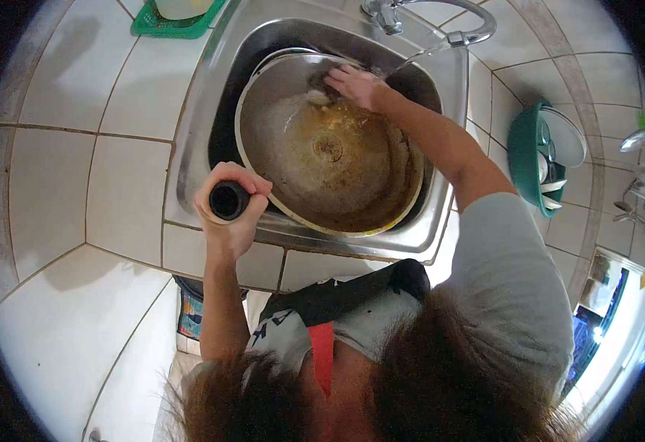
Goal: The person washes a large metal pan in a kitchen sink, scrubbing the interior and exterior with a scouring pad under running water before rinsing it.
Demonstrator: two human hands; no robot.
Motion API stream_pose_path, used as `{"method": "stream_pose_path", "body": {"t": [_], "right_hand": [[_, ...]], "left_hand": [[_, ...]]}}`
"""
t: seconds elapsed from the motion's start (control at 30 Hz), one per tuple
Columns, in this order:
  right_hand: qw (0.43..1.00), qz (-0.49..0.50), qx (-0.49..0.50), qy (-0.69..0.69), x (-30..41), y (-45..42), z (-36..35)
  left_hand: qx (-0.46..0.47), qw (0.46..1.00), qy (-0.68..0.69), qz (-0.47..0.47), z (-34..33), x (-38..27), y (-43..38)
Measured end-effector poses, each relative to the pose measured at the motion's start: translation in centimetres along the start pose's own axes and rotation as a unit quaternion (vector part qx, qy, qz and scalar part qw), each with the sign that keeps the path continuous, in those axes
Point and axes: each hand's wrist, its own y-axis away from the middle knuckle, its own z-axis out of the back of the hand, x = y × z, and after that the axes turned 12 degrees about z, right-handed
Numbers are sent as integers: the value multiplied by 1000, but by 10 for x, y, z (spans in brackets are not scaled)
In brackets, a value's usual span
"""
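A large round metal pan [322, 182] lies tilted in the stainless steel sink [187, 182], its inside wet with brownish water and dark stains. My left hand [212, 212] is wrapped around the pan's black handle [229, 200], which points up toward me at the sink's left front. At the far inner wall of the pan, my right hand [358, 85] presses a dark, blurred scouring pad [318, 81]. A small pale lump [318, 98], too blurred to name, shows just below the pad. Water [419, 55] runs from the faucet [469, 36] beside my right hand.
White tiled counter [129, 193] surrounds the sink. A green plastic basket [170, 27] with a pale container in it stands at the back left. To the right, a teal dish tub [524, 154] holds dishes and glasses. A second metal spout [640, 139] shows at far right.
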Motion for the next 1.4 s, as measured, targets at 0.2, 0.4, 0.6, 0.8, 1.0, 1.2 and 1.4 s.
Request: {"method": "stream_pose_path", "body": {"t": [0.2, 0.4, 0.6, 0.8, 1.0, 1.2, 1.4], "right_hand": [[983, -42, -176, -17, 26, -6, -14], [973, -126, -179, -68, 23, -11, -49], [980, -153, -104, -73, 27, 7, -49], [959, -169, -168, -156, 47, -7, -4], [988, -136, -54, -43, 46, 3, -5], [978, -157, -109, -88, 41, -4, -16], [981, -116, -145, -48, 33, 1, -40]], "left_hand": [[-9, 1000, 6, -4, 0, 0, 4], [-2, 1000, -1, -5, -1, -3, 3], [-7, 1000, 3, -9, -3, 0, 5], [-4, 1000, 2, -8, -4, -1, 4], [-1, 1000, -12, -10, 1, 0, 3], [14, 1000, 11, -16, -4, 0, 3], [10, 1000, 7, -10, 1, -3, 2]]}}
